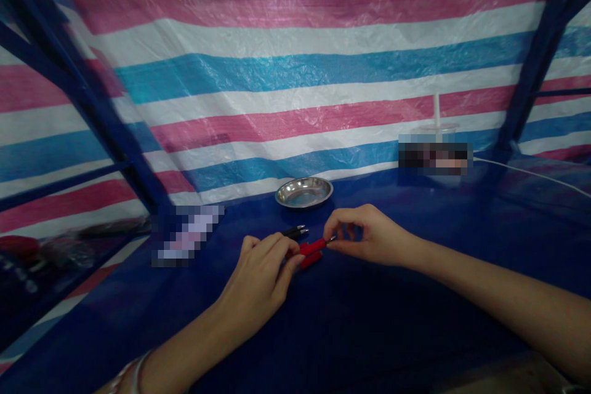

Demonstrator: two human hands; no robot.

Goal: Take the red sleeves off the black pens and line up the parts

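Between the fingers of my left hand (265, 268) is a red pen (316, 247), gripped by its barrel and pointing right. The thumb and forefinger of my right hand (362, 233) pinch together at the pen's metal tip. Just under it, a second red piece (311, 260) shows, partly behind my left fingertips; I cannot tell whether it is a pen or a cap. Black pens (295, 232) with silvery tips lie beyond my left hand, which partly hides them.
A shiny oval metal dish (304, 192) stands behind the hands on the blue table (369, 320). To the left lies a blurred flat item (189, 237). A cup with a straw (436, 151), also blurred, is at back right, near a white cable (530, 173). Blue metal posts (538, 61) frame a striped sheet.
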